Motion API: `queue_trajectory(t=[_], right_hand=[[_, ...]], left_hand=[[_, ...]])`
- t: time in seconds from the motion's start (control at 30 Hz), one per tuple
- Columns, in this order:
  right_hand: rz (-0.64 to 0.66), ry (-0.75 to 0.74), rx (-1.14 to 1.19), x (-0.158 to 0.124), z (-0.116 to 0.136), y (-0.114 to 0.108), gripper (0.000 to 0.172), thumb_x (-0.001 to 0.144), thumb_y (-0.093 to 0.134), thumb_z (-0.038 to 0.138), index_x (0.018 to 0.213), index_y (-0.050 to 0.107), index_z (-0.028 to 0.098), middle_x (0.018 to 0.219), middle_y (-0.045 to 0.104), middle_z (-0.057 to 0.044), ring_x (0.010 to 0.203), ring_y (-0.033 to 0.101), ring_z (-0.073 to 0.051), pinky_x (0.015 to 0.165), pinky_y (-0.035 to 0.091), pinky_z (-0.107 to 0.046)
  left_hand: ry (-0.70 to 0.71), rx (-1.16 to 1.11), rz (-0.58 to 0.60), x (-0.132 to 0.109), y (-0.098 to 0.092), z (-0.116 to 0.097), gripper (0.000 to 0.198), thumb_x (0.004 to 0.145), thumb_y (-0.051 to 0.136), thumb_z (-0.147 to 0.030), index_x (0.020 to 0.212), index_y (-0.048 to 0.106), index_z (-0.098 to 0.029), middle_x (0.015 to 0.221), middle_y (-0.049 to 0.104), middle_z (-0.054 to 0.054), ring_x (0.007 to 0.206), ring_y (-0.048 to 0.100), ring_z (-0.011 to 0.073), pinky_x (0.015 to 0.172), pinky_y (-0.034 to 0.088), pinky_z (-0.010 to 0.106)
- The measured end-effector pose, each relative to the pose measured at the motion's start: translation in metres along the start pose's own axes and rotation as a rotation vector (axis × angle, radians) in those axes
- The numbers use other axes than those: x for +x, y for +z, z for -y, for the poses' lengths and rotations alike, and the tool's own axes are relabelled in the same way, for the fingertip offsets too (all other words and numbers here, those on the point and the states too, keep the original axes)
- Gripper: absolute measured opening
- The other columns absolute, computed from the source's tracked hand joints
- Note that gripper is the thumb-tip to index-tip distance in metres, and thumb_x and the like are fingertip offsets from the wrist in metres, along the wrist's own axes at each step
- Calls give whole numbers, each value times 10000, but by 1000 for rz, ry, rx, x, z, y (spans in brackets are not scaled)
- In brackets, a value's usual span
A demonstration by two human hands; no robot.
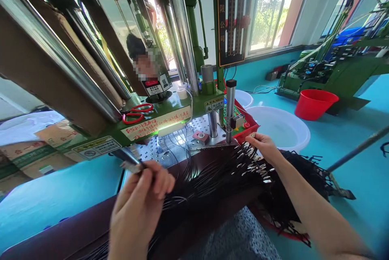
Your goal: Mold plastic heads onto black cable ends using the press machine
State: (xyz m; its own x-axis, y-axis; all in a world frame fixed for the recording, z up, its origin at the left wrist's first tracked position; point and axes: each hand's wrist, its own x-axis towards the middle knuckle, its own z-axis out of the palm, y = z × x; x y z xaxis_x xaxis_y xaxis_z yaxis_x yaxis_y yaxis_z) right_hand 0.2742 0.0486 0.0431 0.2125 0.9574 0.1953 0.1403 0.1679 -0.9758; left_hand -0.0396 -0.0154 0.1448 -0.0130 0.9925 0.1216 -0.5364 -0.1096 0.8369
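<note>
Head: cables [219,175] over red tub [284,233]

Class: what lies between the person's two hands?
In the head view, a bundle of black cables with metal tips lies between the left hand and the right hand, across the dark bench.

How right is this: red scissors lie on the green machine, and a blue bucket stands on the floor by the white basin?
Wrong in one point: the bucket is red, not blue, as the head view shows. The scissors do lie on the machine, the bucket by the basin.
</note>
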Motion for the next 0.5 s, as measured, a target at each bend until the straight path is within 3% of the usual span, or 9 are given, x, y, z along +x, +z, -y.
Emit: queue_trajectory(t=[0.2, 0.37, 0.5], right_hand=[[4, -9, -68, -3, 4, -9, 304, 706, 629, 439, 581, 538, 177, 487, 444, 55, 470, 335, -87, 475, 239, -244], [-108, 38, 127, -18, -16, 0, 306, 706, 642, 423, 568, 515, 182, 499, 449, 53, 490, 343, -94, 492, 245, -239], [-142, 85, 241, -28, -31, 1, 297, 679, 641, 467, 613, 515, 207, 509, 437, 64, 478, 328, -100, 481, 251, -238]], left_hand=[[-13, 101, 236, 30, 58, 49, 188, 796, 521, -333, 729, 565, -163, 509, 346, -60, 455, 304, 54, 474, 290, 206], [82, 634, 487, 51, 114, 95, 246, 839, 405, -299, 647, 496, -178, 524, 378, -44, 476, 327, 79, 487, 252, 225], [183, 949, 667, 51, 144, 129, 255, 841, 380, -262, 602, 435, -193, 555, 434, -15, 538, 394, 117, 544, 293, 248]])
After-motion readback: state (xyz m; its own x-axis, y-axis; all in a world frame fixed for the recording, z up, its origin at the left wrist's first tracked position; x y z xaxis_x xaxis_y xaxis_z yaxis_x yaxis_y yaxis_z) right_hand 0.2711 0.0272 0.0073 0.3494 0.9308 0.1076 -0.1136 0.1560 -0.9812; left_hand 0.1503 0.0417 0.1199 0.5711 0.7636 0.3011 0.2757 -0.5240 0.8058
